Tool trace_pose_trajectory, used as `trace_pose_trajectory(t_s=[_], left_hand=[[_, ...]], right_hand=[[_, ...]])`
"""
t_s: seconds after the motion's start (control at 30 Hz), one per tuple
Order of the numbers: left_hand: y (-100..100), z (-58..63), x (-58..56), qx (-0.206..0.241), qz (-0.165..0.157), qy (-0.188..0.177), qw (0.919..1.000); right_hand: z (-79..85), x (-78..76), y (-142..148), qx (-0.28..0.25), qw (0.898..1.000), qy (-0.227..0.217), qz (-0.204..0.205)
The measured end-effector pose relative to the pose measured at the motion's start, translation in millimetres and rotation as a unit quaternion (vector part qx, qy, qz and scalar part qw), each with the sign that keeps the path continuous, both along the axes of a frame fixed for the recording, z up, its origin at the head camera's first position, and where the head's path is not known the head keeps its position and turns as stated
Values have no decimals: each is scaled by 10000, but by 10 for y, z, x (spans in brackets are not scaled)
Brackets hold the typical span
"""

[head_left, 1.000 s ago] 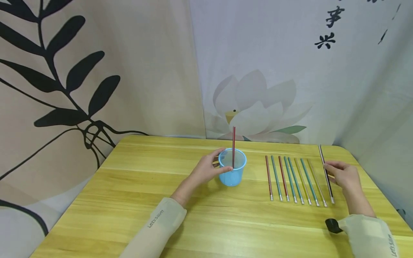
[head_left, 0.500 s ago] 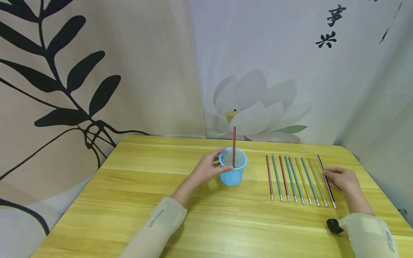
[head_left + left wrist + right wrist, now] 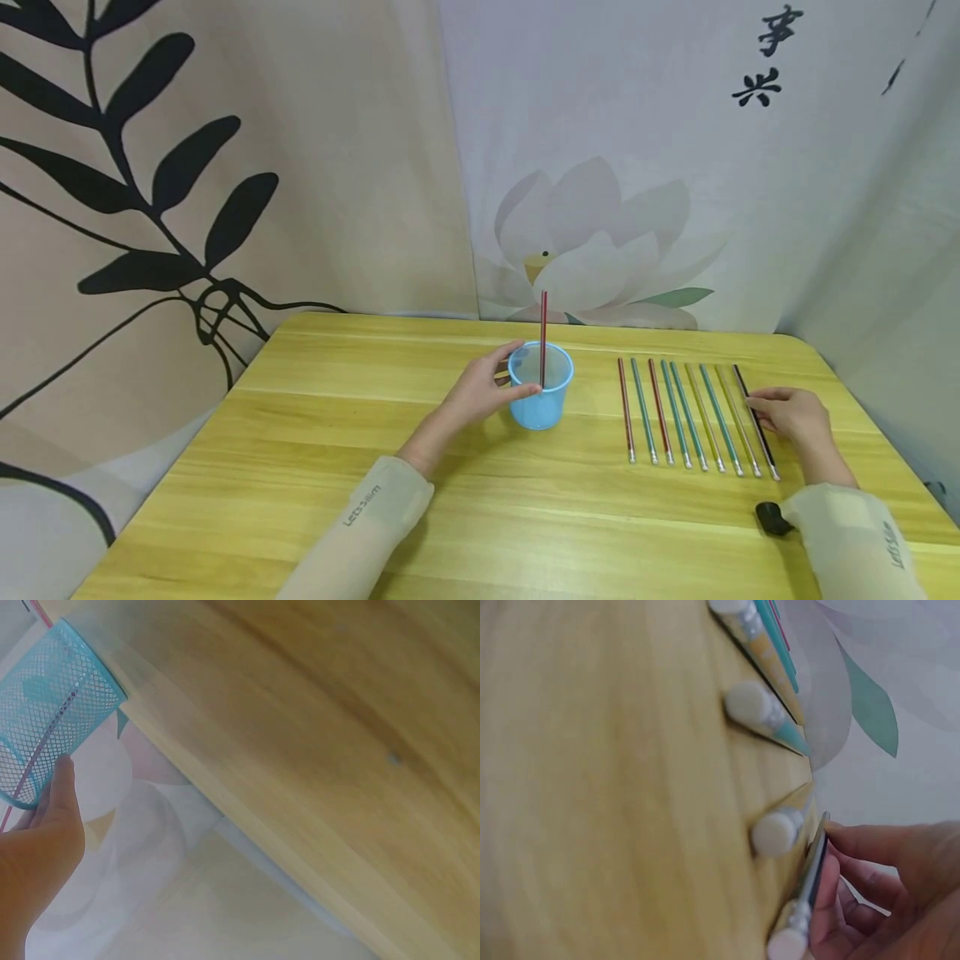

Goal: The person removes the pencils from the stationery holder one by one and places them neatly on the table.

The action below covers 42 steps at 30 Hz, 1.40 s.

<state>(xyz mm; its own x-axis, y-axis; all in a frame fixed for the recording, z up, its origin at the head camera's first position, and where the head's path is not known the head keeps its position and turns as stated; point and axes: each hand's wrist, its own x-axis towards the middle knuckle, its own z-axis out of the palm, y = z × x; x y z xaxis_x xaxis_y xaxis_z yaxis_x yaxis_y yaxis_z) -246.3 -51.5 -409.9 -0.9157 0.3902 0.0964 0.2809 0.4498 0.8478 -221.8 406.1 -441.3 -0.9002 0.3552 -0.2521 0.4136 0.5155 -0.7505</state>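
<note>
My left hand (image 3: pixel 477 390) grips a light blue mesh pencil cup (image 3: pixel 538 412), thumb and fingers round its sides near the rim. A dark red pencil (image 3: pixel 543 329) stands upright in the cup and rises well above it. At the right end of a row of pencils, my right hand (image 3: pixel 797 417) pinches a black pencil (image 3: pixel 766 451) between thumb and fingers. In the right wrist view this black pencil (image 3: pixel 811 876) lies low along the wood, white eraser towards the camera. Just left of it is a yellow pencil (image 3: pixel 741 423), nearly parallel.
Several more pencils lie side by side on the wooden table (image 3: pixel 300 467), among them a red pencil (image 3: pixel 626 412) at the left end and a teal pencil (image 3: pixel 722 421). All erasers point to the near side. Behind the table hangs a printed cloth (image 3: pixel 360 167).
My right hand has brought the black pencil down and nearer, so its eraser end now lines up with the row. The left hand and cup have stayed put.
</note>
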Motion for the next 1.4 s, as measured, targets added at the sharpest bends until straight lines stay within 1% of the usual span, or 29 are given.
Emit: trace_pose_trajectory(t_s=[0.23, 0.47, 0.6, 0.7, 0.9, 1.1, 1.23, 1.4], left_hand=[[-6, 16, 11, -10, 29, -37, 10000], [-4, 18, 16, -11, -2, -28, 10000], [-3, 16, 15, 37, -35, -17, 10000], [-2, 14, 13, 42, -36, -27, 10000], [-6, 6, 5, 27, -4, -26, 10000], [-9, -2, 8, 3, 6, -13, 10000], [-8, 1, 11, 32, -11, -28, 10000], [-7, 3, 11, 42, -15, -19, 10000]], right_hand=[[13, 15, -14, 348, 9990, 0, 270], [7, 13, -31, 476, 9984, -16, 302], [36, 28, -73, 674, 9973, 104, 270], [70, 28, -146, 837, 9954, 386, 258], [208, -19, -400, 921, 9904, 985, 309], [352, -93, -698, 837, 9845, 1444, 531], [450, -145, -914, 652, 9823, 1612, 700], [571, -195, -1214, 343, 9800, 1715, 951]])
